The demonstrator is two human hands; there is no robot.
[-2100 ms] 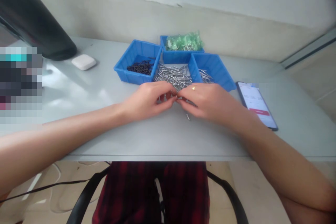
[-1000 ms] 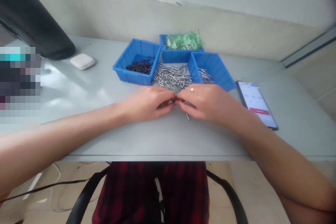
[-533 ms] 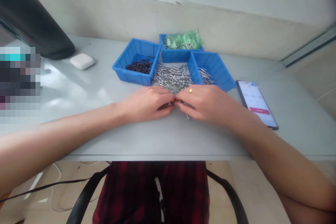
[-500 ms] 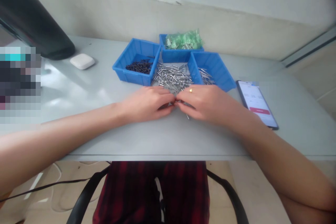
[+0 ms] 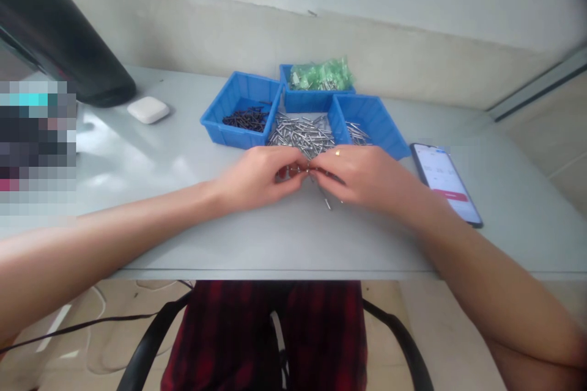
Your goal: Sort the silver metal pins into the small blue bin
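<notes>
My left hand (image 5: pixel 259 176) and my right hand (image 5: pixel 367 174) meet fingertip to fingertip over the table, both closed in a pinch. Between them runs a thin metal pin (image 5: pixel 297 169), partly hidden by the fingers. Just beyond the hands lies a heap of loose silver pins (image 5: pixel 302 131). One silver pin (image 5: pixel 326 200) lies on the near side, below my right fingers. Dark screw-like pieces (image 5: pixel 245 119) fill the bottom of the left blue bin (image 5: pixel 215 125). More silver pins (image 5: pixel 356 133) lie in the right blue bin (image 5: pixel 387 128).
A back blue bin (image 5: pixel 305 99) holds a green plastic bag (image 5: pixel 321 75) of small parts. To the right is a phone (image 5: pixel 444 180) with a lit screen. A white case (image 5: pixel 148 110) and a tall dark cylinder (image 5: pixel 82 43) are at the left. The table's front edge (image 5: pixel 275 274) runs before me.
The fingers of both hands have shifted slightly, so the pin between them shows more clearly. The whole view has moved a little; the bins and phone stay in place on the table.
</notes>
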